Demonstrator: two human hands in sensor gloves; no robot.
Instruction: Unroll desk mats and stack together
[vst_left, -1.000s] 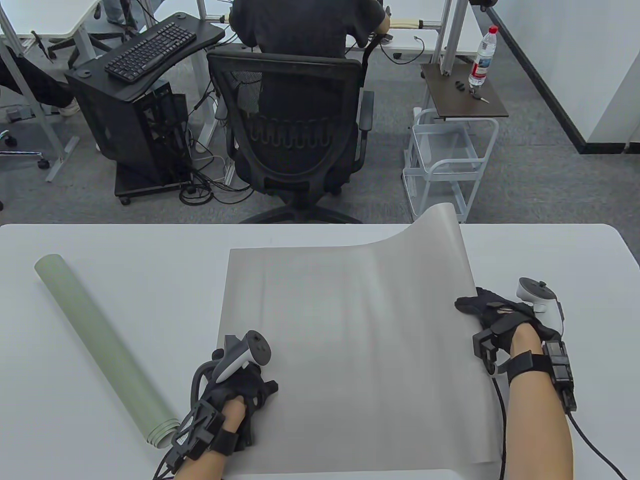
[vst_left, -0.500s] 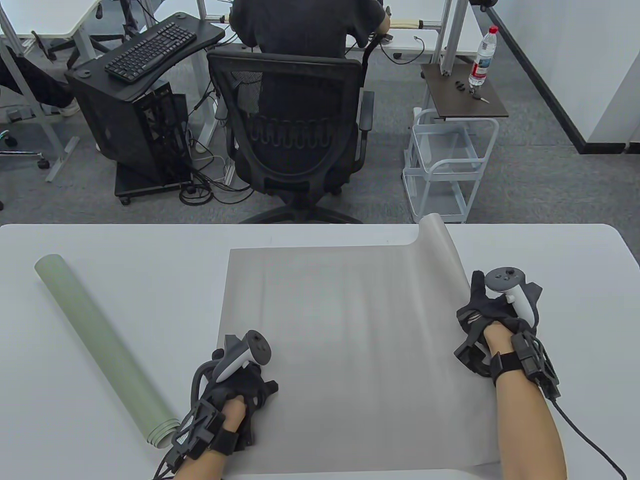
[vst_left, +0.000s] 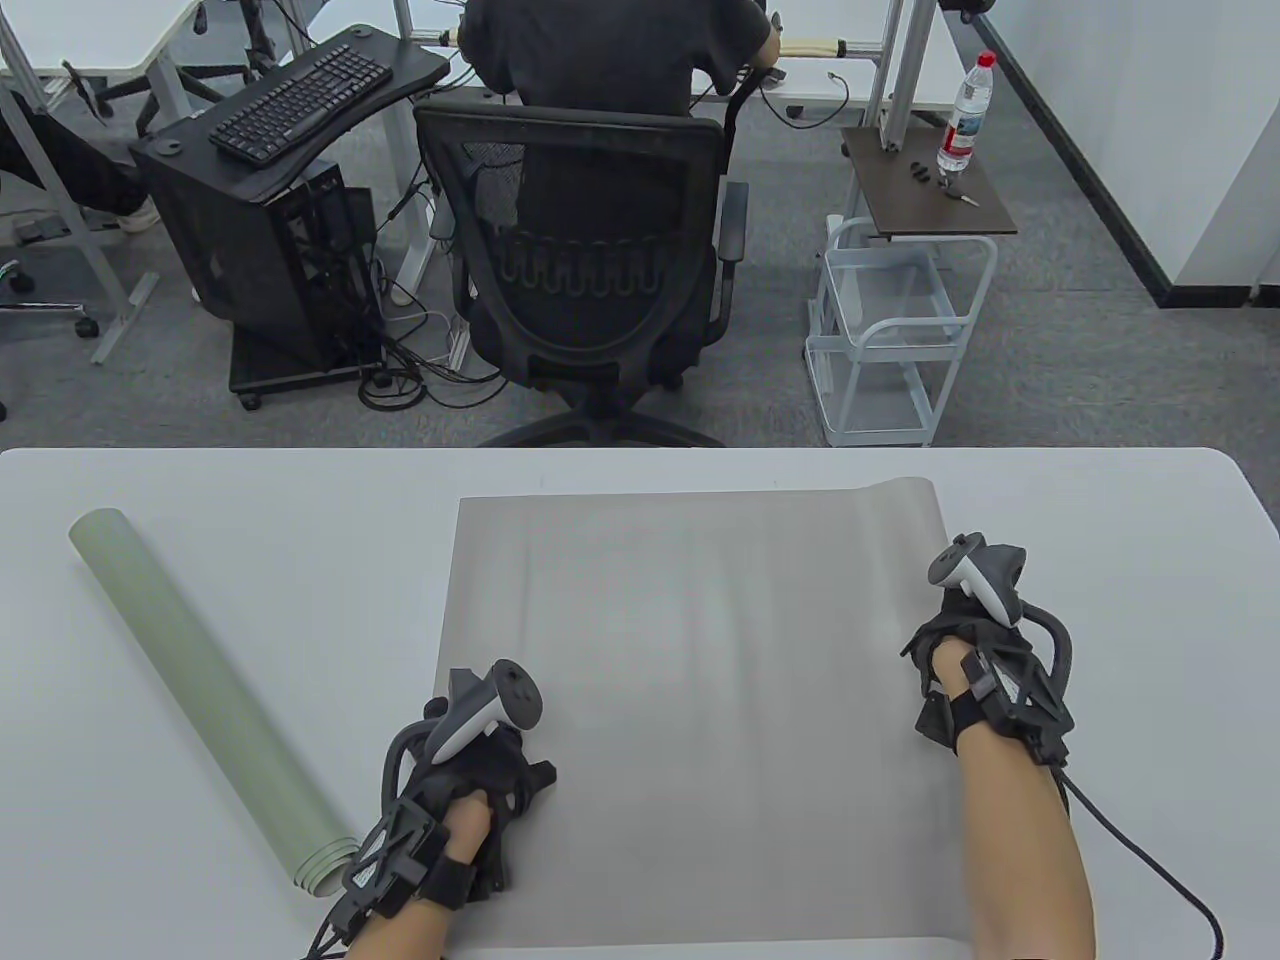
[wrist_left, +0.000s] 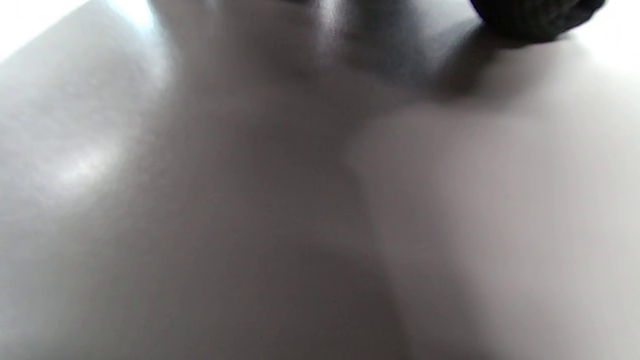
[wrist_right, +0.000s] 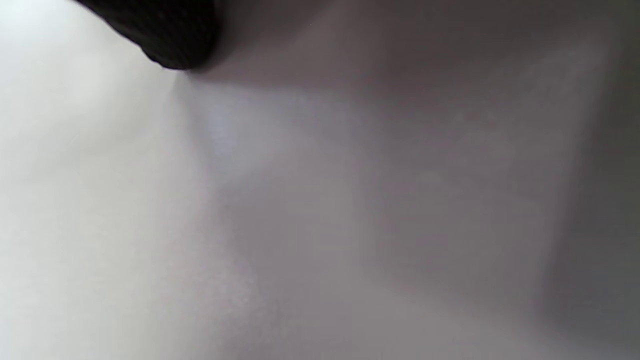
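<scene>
A grey desk mat (vst_left: 700, 700) lies unrolled on the white table (vst_left: 250, 480); its far right corner (vst_left: 905, 488) still curls up slightly. My left hand (vst_left: 500, 770) rests on the mat near its near left corner, fingers mostly hidden under the tracker. My right hand (vst_left: 960, 645) presses down on the mat's right edge. A pale green mat (vst_left: 200, 690) lies rolled up, diagonally, left of the grey one. In the left wrist view a gloved fingertip (wrist_left: 535, 17) touches the blurred grey mat (wrist_left: 250, 225). In the right wrist view a fingertip (wrist_right: 165, 30) touches the mat (wrist_right: 400, 200).
Beyond the table's far edge a person sits in a black office chair (vst_left: 590, 260). A white wire cart (vst_left: 890, 330) stands to the right of it. A cable (vst_left: 1150, 860) trails from my right wrist over the table.
The raised far right flap of the grey mat has come down almost flat. My right hand has turned palm down onto the mat's right edge. The left hand has not moved.
</scene>
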